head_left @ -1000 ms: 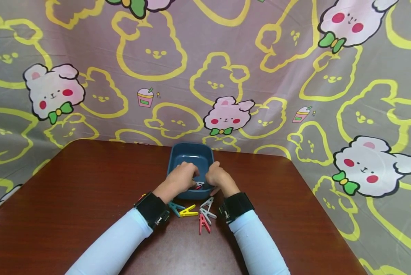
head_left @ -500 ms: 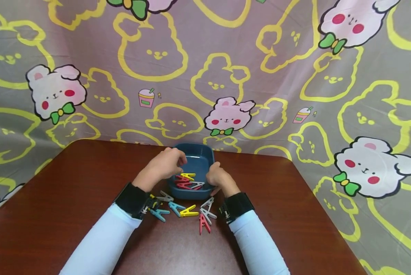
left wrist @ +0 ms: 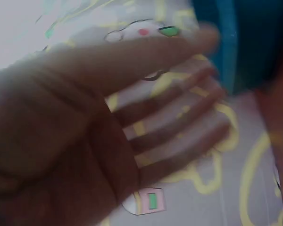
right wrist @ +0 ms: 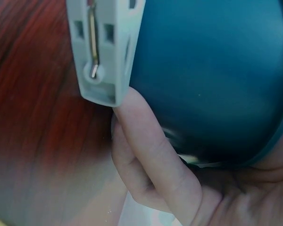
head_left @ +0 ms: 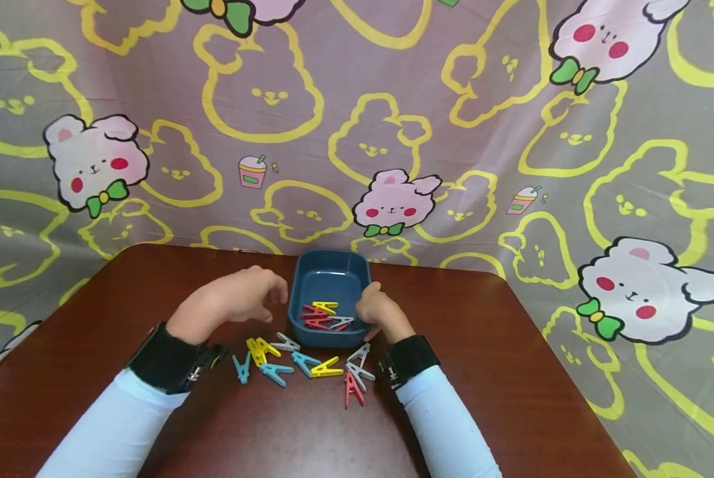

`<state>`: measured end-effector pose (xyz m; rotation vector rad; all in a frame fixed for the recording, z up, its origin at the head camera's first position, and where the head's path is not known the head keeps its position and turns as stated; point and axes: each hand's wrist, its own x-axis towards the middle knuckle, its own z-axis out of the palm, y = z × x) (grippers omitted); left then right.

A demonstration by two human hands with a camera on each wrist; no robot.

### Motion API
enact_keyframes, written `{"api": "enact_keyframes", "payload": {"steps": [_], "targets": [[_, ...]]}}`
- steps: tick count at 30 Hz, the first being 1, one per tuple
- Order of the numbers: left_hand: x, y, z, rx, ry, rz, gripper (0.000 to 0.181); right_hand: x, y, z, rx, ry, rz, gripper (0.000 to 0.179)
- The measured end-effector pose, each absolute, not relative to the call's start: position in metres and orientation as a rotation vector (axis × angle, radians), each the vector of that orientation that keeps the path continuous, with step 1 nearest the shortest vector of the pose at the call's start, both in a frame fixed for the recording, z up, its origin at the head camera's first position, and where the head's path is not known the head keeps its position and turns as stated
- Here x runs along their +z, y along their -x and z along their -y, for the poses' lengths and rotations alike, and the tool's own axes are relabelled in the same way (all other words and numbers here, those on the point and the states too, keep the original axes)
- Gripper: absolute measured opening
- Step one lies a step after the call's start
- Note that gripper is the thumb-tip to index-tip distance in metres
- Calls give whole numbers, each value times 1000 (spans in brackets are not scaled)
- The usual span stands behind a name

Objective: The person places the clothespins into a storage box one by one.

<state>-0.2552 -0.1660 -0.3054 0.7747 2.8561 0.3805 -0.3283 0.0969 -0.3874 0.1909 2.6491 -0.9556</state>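
1 blue tray [head_left: 330, 271] sits on the tabletop [head_left: 512, 372] — about 4 clothespins [head_left: 323, 317] inside it, about 8 clothespins [head_left: 301, 363] loose in front — and 2 hands.

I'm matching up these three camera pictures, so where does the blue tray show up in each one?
Head: the blue tray sits mid-table, the right hand at its right side.
Left wrist: a blurred blue edge at top right, beyond the left hand.
Right wrist: its outer wall fills the right half.
Shared landmark: the red-brown table.
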Motion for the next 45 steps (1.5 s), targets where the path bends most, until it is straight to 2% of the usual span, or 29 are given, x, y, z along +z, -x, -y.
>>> {"api": "enact_keyframes", "payload": {"steps": [7,13,19,25,37,45], "targets": [[-343,248,195,312,-1154,-2750,31,-386,327,-103,-942,-205,-2651,73],[-370,246,217,363,-1177,-2773,37,-383,329,-103,-931,-208,-2650,73],[-388,251,220,441,-1233,-2761,30,-384,330,-101,-926,-214,-2655,71],[-393,250,226,459,-1266,-2769,22,-387,328,-94,-937,-202,-2649,71],[-387,250,230,478,-1135,-2729,23,-388,333,-96,-914,-226,-2652,71],[-388,248,229,536,-1166,-2678,19,-388,333,-95,-926,-213,-2653,71]]}}
